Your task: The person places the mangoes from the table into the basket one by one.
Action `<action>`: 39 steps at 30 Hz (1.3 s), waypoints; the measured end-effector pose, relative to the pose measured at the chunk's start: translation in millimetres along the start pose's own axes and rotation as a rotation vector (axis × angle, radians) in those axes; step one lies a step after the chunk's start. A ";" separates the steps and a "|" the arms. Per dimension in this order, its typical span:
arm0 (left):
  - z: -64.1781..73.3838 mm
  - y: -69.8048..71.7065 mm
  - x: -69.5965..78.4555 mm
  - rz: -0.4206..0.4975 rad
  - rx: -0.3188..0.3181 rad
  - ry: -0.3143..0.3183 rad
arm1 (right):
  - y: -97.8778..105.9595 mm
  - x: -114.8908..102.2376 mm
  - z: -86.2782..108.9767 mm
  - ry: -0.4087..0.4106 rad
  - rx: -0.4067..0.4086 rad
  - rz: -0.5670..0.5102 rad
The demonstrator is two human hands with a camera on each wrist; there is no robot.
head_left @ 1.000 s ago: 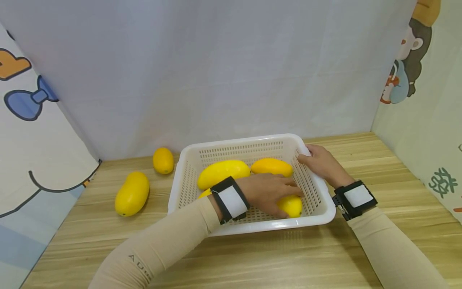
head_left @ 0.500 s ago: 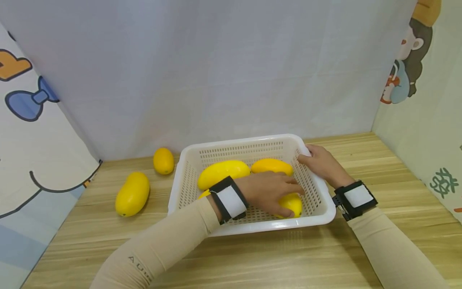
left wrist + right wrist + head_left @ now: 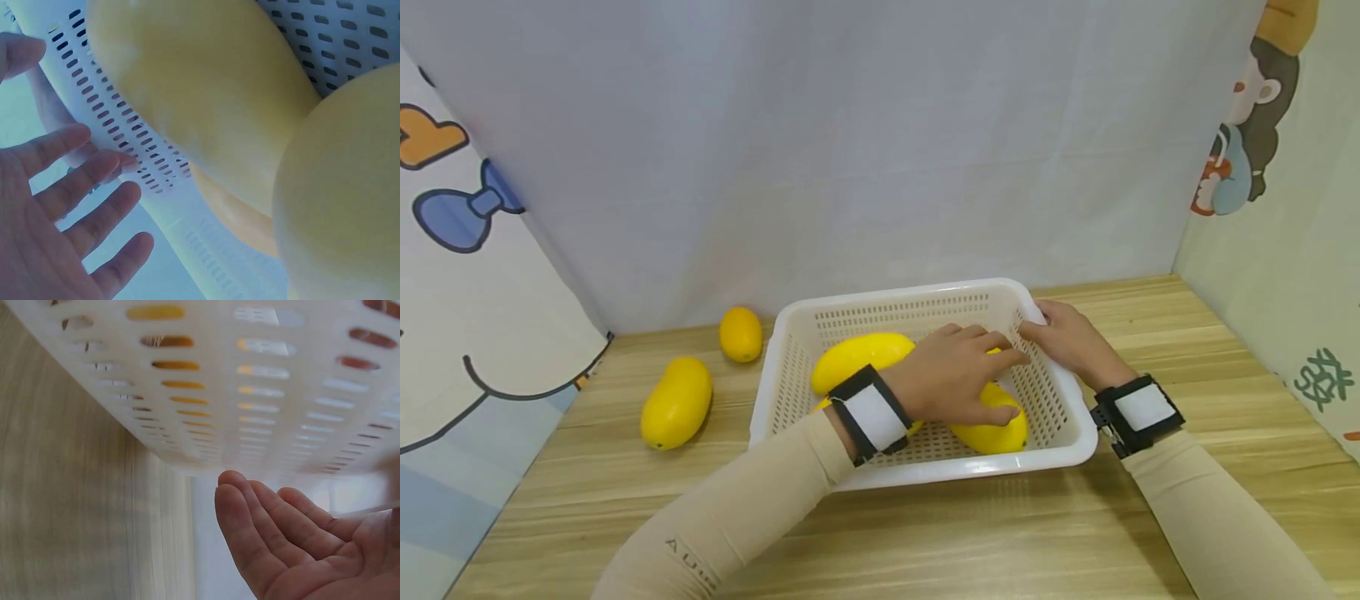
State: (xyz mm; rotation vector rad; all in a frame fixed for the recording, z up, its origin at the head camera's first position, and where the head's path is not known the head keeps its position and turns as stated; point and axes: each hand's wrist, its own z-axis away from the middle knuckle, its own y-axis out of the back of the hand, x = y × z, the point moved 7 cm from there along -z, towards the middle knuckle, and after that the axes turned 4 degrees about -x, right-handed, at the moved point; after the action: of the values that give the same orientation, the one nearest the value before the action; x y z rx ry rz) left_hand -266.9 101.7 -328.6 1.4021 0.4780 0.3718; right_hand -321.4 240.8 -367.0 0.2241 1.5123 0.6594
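A white perforated plastic basket (image 3: pixel 895 477) holds several smooth yellow, mango-shaped fruits. One fruit (image 3: pixel 853 360) lies at its back left and another fruit (image 3: pixel 992 435) at its front right. My left hand (image 3: pixel 958 375) hovers over the basket, fingers spread and holding nothing; it covers most of a more orange fruit behind it. In the left wrist view, the open palm (image 3: pixel 44 219) is beside a large fruit (image 3: pixel 200 94), with a gap between them. My right hand (image 3: pixel 1071 342) grips the basket's right end, thumb over the rim; in the right wrist view its fingers (image 3: pixel 244 531) are by the outer wall.
Left of the basket, a large yellow fruit (image 3: pixel 677 403) and a smaller orange-yellow one (image 3: pixel 741 334) lie on the wooden table (image 3: pixel 985 542). A pale cloth wall (image 3: pixel 865 167) stands close behind, with printed panels at both sides.
My left hand has come up off the front-right fruit and shifted slightly back, its fingers spreading, so more of that fruit shows. The right hand and basket have stayed in place.
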 end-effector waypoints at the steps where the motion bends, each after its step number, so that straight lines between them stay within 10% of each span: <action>1: 0.5 2.3 -1.5 0.004 0.024 0.011 | 0.0 0.0 0.0 -0.001 -0.001 0.001; 12: 8.6 20.1 -12.6 0.067 0.193 0.102 | -0.6 0.9 -0.2 -0.019 -0.013 -0.002; 39: 27.8 36.3 -25.2 0.097 0.350 0.191 | 0.4 -1.5 1.4 -0.021 -0.022 -0.015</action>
State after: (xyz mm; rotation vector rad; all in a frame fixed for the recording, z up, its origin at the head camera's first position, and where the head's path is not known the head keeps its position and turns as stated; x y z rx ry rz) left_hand -272.5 70.2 -287.4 1.7416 0.6557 0.5216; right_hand -320.0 240.8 -365.4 0.2024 1.4848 0.6593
